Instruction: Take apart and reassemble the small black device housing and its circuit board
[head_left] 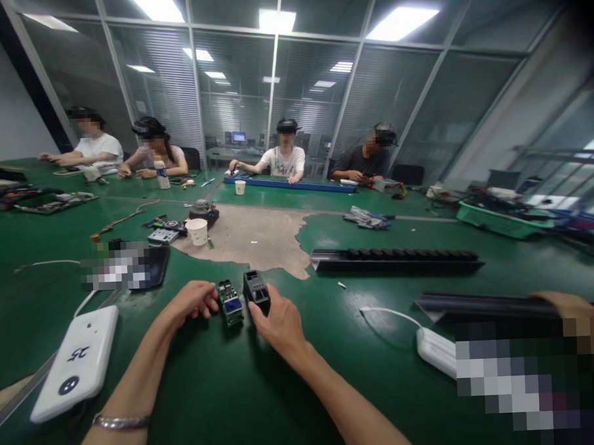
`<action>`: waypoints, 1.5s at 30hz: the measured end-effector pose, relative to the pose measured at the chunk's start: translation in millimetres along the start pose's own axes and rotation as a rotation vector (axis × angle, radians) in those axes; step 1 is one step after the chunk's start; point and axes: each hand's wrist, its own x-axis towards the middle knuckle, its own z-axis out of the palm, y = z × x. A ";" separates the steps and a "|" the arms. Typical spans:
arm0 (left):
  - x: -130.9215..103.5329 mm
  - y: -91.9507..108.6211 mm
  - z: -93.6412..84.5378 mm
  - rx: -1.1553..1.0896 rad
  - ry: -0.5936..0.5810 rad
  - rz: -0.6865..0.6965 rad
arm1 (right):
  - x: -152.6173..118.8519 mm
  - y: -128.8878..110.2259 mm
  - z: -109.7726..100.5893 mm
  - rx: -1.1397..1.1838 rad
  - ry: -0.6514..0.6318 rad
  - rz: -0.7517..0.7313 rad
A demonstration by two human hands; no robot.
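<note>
A small green circuit board module (pixel 231 305) with a blue part at its near end is just in front of me on the table. Beside its left edge is my left hand (pixel 198 299), fingers loosely bent and apart; whether the fingertips touch the board I cannot tell. My right hand (pixel 280 320) grips a black plastic housing (pixel 257 291) with openings in its top, thumb on the near side. The housing is tilted slightly and stands apart from the board, to its right.
Left lies a white device marked 25 (pixel 77 363). Farther off are a paper cup (pixel 197 231), loose electronic parts (pixel 164 231) and a black channel (pixel 397 261). Another person's hand (pixel 576 312) is at the right edge, near a white power strip (pixel 435 353). Several people sit opposite.
</note>
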 end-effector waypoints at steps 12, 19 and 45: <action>0.3 -3.3 0.4 0.001 -0.033 0.009 | -3.5 5.9 4.7 0.074 0.041 -0.059; 1.0 -3.5 -0.6 -0.030 -0.032 0.013 | 1.1 -3.0 -10.6 0.301 0.088 -0.078; 6.7 -8.9 -2.7 0.012 0.068 -0.028 | -2.9 -48.2 1.3 -0.139 -0.112 -0.234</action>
